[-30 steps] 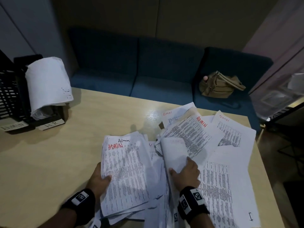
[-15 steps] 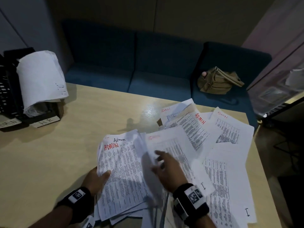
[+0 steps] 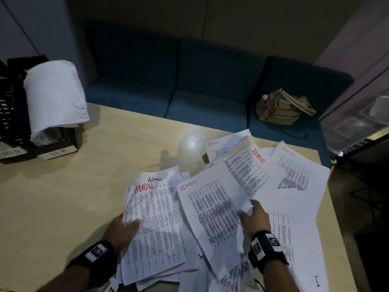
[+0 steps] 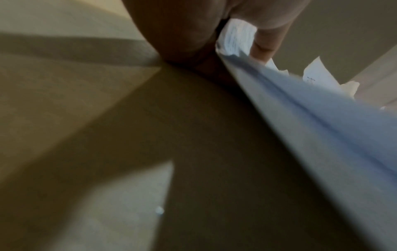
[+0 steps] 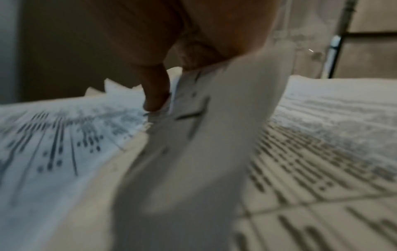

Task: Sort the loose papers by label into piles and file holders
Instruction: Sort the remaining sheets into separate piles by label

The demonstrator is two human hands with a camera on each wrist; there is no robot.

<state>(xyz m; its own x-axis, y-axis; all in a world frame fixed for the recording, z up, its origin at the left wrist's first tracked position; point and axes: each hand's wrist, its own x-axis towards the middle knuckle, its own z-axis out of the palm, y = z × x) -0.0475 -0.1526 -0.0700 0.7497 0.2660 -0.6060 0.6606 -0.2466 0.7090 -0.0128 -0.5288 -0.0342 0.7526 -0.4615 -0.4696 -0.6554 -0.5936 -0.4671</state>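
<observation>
From the head camera we see a pale wooden table (image 3: 73, 203) strewn with loose papers (image 3: 280, 171), several marked ADMIN in red. Our left hand (image 3: 121, 230) grasps the left edge of a stack (image 3: 153, 224) headed ADMIN, thumb on top. Our right hand (image 3: 255, 216) pinches the lifted edge of a single ADMIN sheet (image 3: 212, 209) just beside that stack. Black file holders (image 3: 12, 114) stand at the far left, one tagged HR, with curled paper (image 3: 53, 95) drooping over. From the left wrist we see, blurred, the stack's edge (image 4: 300, 105) held by fingers (image 4: 264, 45). From the right wrist, blurred, fingers (image 5: 154, 88) pinch a curled sheet (image 5: 204, 135) over printed pages.
</observation>
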